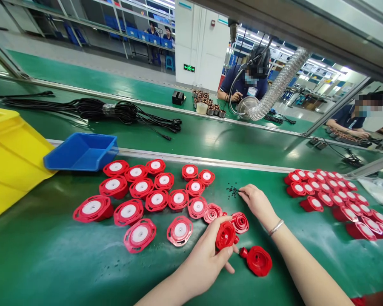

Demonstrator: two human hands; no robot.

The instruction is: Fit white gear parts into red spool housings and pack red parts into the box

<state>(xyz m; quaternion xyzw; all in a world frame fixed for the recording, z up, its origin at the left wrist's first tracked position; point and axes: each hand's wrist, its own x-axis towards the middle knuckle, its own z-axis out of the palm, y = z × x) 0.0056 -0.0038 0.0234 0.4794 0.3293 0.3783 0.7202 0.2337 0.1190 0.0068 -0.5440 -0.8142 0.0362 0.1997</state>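
My left hand [207, 257] is closed around a red plastic housing [225, 235], its round hollow side facing up. At a small pile of tiny black parts [232, 190], my right hand [254, 202] has its fingertips pinched together; whether a part is between them is too small to see. Close to my left hand lie more red housings without white discs: one with a side spout [258, 261] in front, another [241, 222] just behind. Left of them stand several red housings with white discs [141, 233] on top.
A blue bin [81, 152] and a yellow bin [14, 159] are at the left. Many white-disc red housings [335, 195] stand in rows at the right. Behind a metal rail lies a bundle of black cables [108, 110]. Co-workers [247, 83] sit across the bench.
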